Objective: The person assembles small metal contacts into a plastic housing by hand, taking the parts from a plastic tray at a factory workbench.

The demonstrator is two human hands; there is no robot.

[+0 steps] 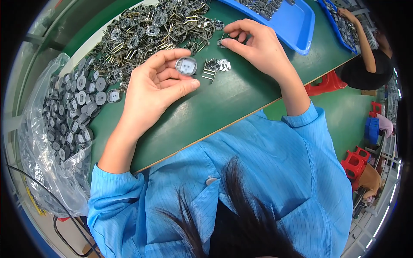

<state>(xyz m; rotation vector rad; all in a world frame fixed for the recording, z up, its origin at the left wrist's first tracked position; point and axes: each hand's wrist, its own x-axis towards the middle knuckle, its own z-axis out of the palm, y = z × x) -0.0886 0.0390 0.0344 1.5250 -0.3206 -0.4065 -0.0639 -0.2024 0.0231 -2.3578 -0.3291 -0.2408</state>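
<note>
Grey housing (186, 66): in my left grip, raised over the green tabletop (232, 92), pale inner face with small dark marks turned up toward me.

Left to right from here. Far left, clear plastic bag (38, 172), crumpled, its film spread beside and partly under a heap of grey round parts (71, 107). These lie every way up, some showing pale inner faces, some plain backs.

Next, my left grip (150, 84), coming in from a blue sleeve (114, 187): grasping the housing near the fingertips, index finger arched above it, thumb below, other fingers curled behind. Beyond it, a large tangled pile of metal parts (150, 30), silver and dark, many with long pins sticking out.

Right of the housing, apart from it, one loose pinned assembly (210, 69) on the tabletop, shiny silver piece at its right end. Farther back, a small dark part (221, 41) at the tips of my right grip (262, 47); thumb and index parted there, cannot tell whether they hold it.

Behind that, blue tray (299, 30), small dark pieces toward its far end. Farther right, second blue tray (336, 30), a co-worker's hand (347, 16) over its contents. Right edge: red stools (355, 164) on green floor.
</note>
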